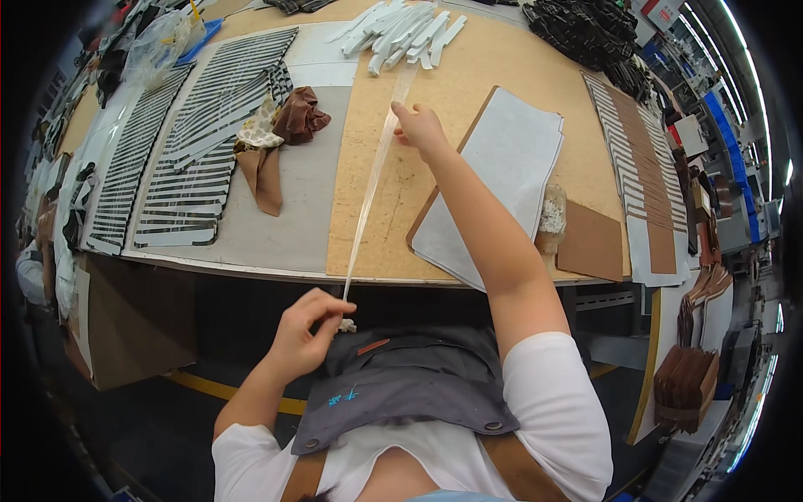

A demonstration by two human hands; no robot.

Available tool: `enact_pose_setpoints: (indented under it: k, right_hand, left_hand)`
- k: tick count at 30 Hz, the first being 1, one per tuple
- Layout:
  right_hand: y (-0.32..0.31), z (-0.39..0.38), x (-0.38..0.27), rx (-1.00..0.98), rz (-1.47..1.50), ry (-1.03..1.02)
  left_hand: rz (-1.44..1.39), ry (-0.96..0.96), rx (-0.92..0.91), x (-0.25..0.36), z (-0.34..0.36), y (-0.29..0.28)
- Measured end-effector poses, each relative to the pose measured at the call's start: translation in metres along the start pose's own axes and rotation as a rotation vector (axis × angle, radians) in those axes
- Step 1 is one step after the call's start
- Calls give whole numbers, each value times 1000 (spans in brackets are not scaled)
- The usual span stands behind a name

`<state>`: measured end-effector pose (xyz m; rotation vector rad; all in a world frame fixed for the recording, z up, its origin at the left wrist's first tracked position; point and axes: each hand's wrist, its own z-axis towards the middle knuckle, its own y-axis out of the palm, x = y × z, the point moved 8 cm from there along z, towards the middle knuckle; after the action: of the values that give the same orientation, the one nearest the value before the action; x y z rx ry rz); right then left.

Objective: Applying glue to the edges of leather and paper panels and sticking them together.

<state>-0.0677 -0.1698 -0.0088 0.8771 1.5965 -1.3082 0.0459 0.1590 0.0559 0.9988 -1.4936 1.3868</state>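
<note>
A long translucent strip (pixel 373 184) runs taut from the pile at the far side of the table down past its front edge. My left hand (pixel 308 331) is closed in a pinch at the strip's lower end, in front of the table over my apron (pixel 418 376). A small crumpled whitish bit (pixel 347 325) shows beside those fingertips. Higher up, my right hand (pixel 420 131) pinches the same strip above the tan board (pixel 452 92). Beyond it lies a heap of white strips (pixel 401 32). Under my right forearm is a stack of pale grey panels (pixel 502 155) with brown edges.
At left lie dark-and-white striped panels (pixel 188 188) and brown leather scraps (pixel 301 115). A clear jar of white bits (pixel 552 216) stands beside a brown sheet (pixel 590 243). Further right are striped panels with brown strips (pixel 644 167). Dark bundles (pixel 581 33) sit at the far right.
</note>
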Motion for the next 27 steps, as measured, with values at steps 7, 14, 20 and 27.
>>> enact_pose_setpoints:
  k: [7, 14, 20, 27]
  right_hand:
    - [7, 25, -2, 127, -50, -87]
    - [14, -113, -41, -102, -114, -308]
    - [25, -214, -64, -330, -91, -377]
    - [57, -274, -49, -462, -54, -488]
  left_hand:
    - [19, -51, -35, -10, -51, -8]
    - [-147, 19, 337, -20, 16, -62]
    - [-266, 84, 306, -32, 117, -29]
    - [-356, -170, 178, -53, 110, 10]
